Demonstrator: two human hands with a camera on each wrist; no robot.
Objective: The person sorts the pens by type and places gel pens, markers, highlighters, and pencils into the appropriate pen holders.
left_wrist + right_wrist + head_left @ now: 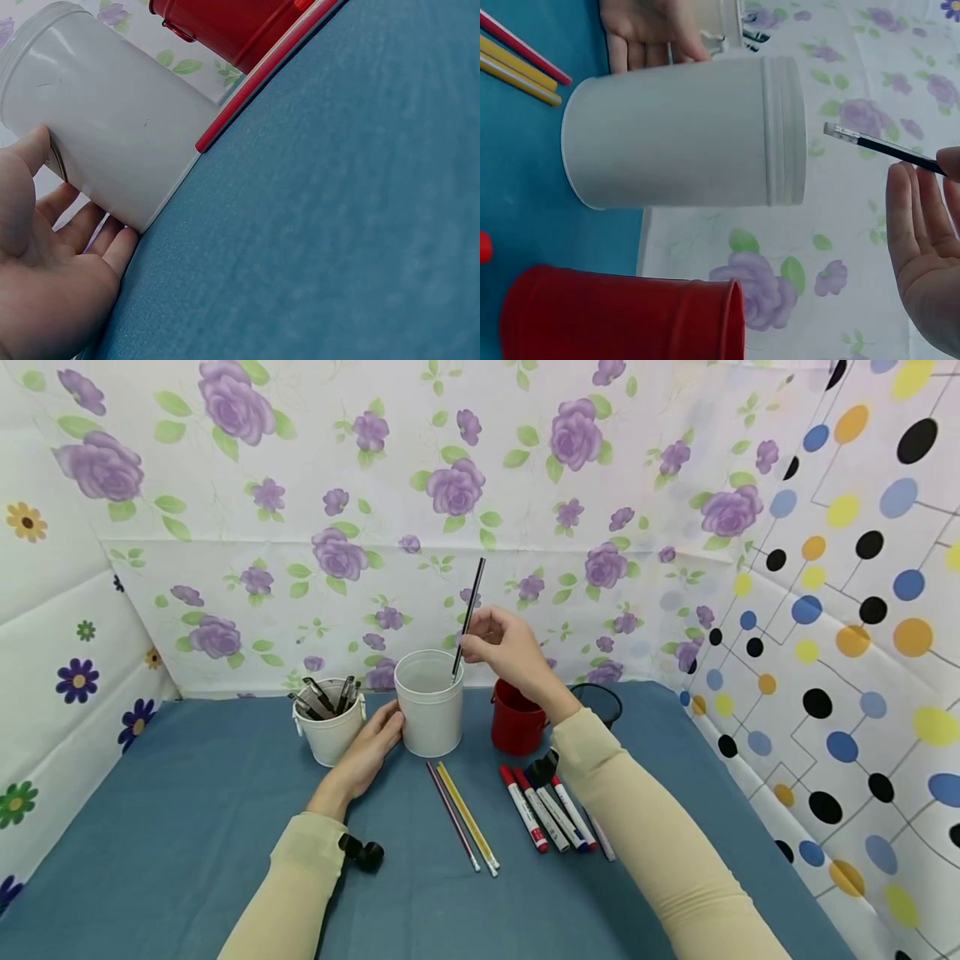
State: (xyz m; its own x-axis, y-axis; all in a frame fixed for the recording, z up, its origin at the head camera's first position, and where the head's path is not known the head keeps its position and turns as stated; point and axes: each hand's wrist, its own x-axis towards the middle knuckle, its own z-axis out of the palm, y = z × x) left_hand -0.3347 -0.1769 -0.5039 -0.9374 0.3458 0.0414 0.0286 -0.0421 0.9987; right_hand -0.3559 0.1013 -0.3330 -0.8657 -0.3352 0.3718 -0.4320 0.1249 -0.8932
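In the head view my right hand pinches a black pencil between thumb and fingers, tilted with its eraser end down. The right wrist view shows that eraser just above the rim of the white bucket, apart from it. My left hand rests against the bucket's left side, thumb and fingertips touching the wall low down. Directly left of that hand stands a smaller white pail with several black pens in it.
A red pail stands right of the bucket, with a black round-rimmed holder behind my right forearm. Several markers lie in front of the red pail. Yellow pencils and a red pencil lie before the bucket on the blue cloth.
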